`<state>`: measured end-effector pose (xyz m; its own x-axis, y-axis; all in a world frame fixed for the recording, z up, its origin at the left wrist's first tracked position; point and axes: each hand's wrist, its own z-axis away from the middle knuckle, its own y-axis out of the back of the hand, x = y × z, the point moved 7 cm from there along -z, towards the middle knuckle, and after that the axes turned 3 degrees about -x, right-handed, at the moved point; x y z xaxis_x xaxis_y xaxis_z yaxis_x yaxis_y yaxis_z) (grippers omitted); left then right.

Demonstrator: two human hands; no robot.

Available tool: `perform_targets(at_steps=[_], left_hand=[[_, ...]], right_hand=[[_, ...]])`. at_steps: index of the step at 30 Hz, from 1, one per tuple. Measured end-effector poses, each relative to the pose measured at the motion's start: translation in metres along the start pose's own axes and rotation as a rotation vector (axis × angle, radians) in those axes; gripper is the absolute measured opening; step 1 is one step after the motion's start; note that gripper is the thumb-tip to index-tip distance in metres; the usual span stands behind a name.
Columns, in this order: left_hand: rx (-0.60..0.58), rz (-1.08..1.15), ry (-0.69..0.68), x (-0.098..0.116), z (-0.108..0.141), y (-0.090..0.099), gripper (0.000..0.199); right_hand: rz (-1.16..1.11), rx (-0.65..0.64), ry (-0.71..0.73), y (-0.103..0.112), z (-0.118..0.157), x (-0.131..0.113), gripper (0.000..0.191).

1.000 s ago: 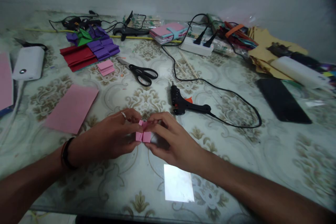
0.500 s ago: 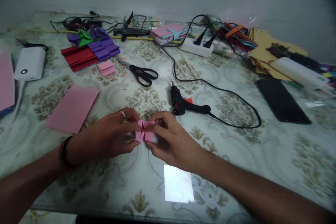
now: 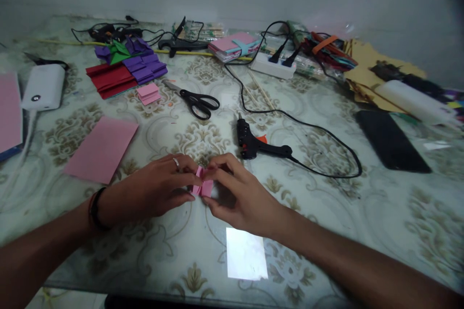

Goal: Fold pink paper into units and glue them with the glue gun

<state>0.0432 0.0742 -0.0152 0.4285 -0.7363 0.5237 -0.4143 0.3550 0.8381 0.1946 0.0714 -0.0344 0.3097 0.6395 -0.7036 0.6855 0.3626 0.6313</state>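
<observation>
Between my fingers is a small folded piece of pink paper [image 3: 206, 188], creased down its middle. My left hand [image 3: 155, 186], with a ring on one finger, grips its left side between thumb and fingers. My right hand [image 3: 241, 193] pinches the right side the same way, so fingertips cover parts of the paper. A larger pink paper sheet [image 3: 103, 150] lies flat left of my left hand. Farther back sits another small folded pink paper [image 3: 148, 93], beside black-handled scissors [image 3: 199, 102]. Beyond my right hand a black glue gun [image 3: 253, 141] rests on its side.
Red folded paper [image 3: 110, 79] and purple folded paper [image 3: 145, 67] lie at back left. A white power bank [image 3: 44, 87] stands left. A white power strip [image 3: 273, 65] with cables is at the back, a dark phone [image 3: 391, 141] at right. The glue gun's cord loops across the right side.
The pink paper's left part has been turned inward and looks narrower. My left hand has shifted slightly right; my right hand has barely moved.
</observation>
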Motion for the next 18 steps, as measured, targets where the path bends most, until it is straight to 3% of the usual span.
perform_targets(at_steps=[3, 9, 18], left_hand=[[-0.013, -0.006, -0.012, 0.001, 0.001, 0.0, 0.027], [0.066, -0.078, -0.013, 0.003, 0.0, 0.005, 0.02], [0.084, -0.211, 0.021, 0.006, 0.001, 0.013, 0.017]], right_hand=[[-0.008, 0.011, 0.017, 0.0, 0.0, -0.001, 0.023], [-0.005, 0.013, 0.033, 0.0, 0.0, -0.001, 0.02], [0.003, 0.004, 0.006, 0.0, 0.0, -0.003, 0.016]])
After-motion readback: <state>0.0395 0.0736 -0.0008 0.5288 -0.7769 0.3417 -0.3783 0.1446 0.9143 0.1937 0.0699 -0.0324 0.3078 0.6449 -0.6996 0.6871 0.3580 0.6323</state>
